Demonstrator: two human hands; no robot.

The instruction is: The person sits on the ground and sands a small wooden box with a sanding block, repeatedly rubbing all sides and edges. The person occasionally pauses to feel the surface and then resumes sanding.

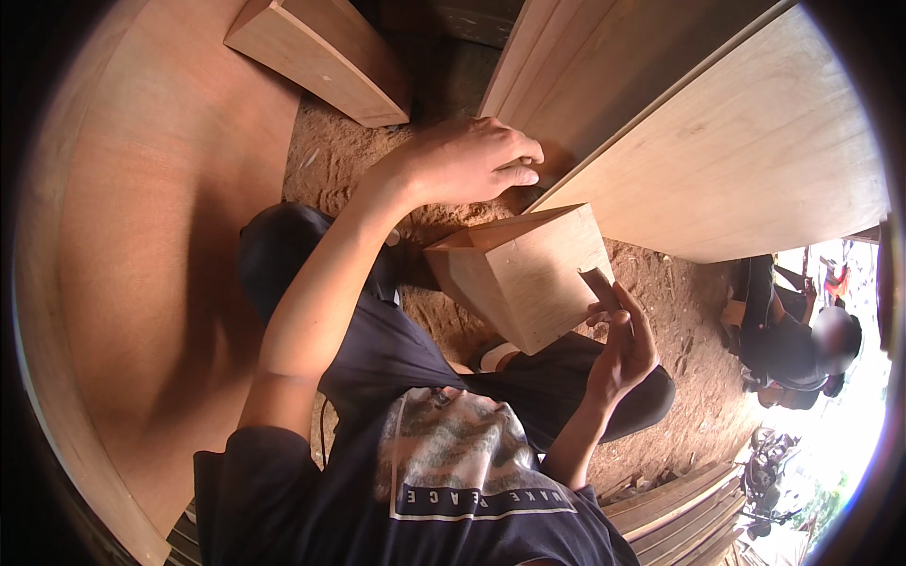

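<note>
A pale wooden box (545, 278), open on one side like a small drawer, stands tilted between my knees. Above its far edge my left hand (477, 162) hovers, fingers loosely bent and thumb a little apart, with nothing visible in it. My right hand (625, 347) is at the box's right side, pinching a small brown strip (600, 288) that looks like folded sandpaper. The strip overlaps the box's right face in view; I cannot tell whether it touches.
A large wooden panel (160, 283) curves along the left. Another wooden box (321, 71) stands at the far left, and big boards (736, 151) fill the far right. Stacked planks (675, 514) lie at near right on the dirt floor (694, 377). Another person (788, 340) is farther right.
</note>
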